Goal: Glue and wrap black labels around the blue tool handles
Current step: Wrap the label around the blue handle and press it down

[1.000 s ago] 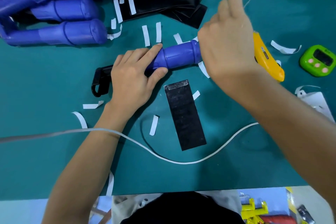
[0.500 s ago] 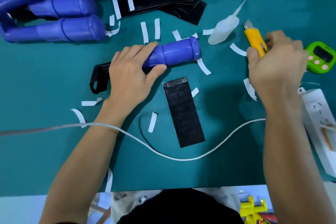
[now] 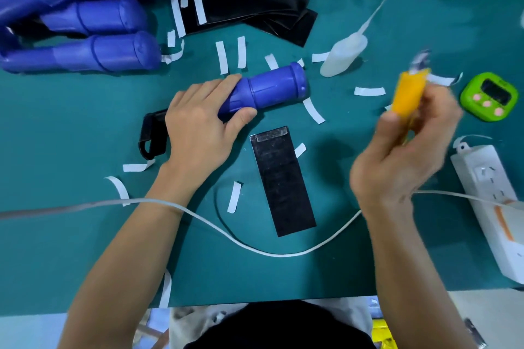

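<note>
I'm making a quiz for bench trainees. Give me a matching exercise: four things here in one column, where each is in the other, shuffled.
1. label
2. timer
3. handle
4. knife

A. gripped by the left hand
B. held in the right hand
C. flat on the mat between the hands
D. at the mat's far right

Pairs: 1-C, 2-D, 3-A, 4-B

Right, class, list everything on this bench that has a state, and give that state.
Blue handle: lying on its side, bare, held in the left grip.
Black label: flat on the mat, not yet wrapped.
Yellow knife: held in the right grip, blade tip showing, blurred.
Glue bottle: lying on its side, untouched.
Green timer: resting on the mat, display unreadable.
</note>
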